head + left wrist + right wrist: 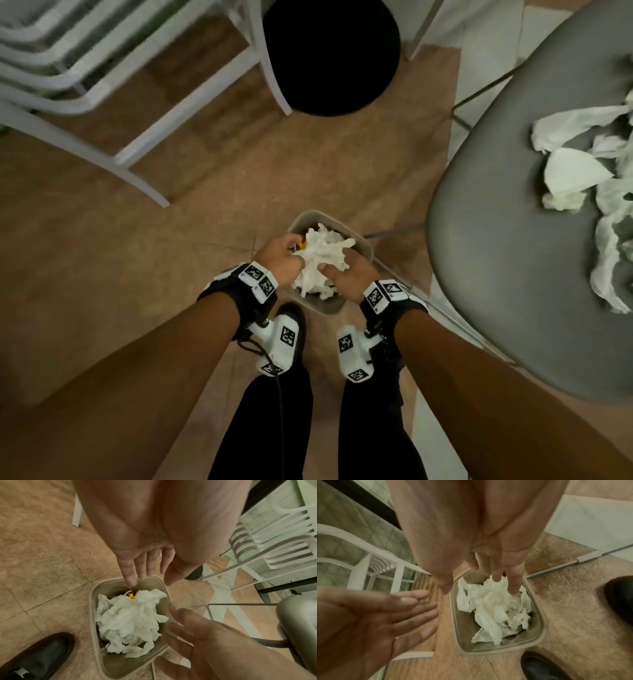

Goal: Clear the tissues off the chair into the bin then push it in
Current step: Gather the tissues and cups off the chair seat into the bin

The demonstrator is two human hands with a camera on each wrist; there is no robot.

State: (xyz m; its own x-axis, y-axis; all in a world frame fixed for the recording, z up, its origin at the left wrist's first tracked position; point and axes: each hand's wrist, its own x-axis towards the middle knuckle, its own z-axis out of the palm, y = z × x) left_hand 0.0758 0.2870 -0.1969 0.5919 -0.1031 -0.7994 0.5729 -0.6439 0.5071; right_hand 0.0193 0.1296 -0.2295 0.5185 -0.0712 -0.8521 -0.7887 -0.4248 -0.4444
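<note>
the tissues [320,260] in the beige bin [96,615] are white, with a small yellow-orange bit [131,597] showing among them; more white tissues [589,171] lie on the grey chair [507,205]. the floor [85,257] is mottled tan tile, the other chairs [68,78] white, the round stool [330,56] black. the shoe [36,658] is glossy black with a silver buckle, and the wrist bands [258,279] white with black square codes.

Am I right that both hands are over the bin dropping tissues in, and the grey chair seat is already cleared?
Not quite. Both hands, left hand and right hand, are over the bin with tissues in it, but the grey chair seat is not cleared: the head view shows several crumpled tissues lying on it.
</note>
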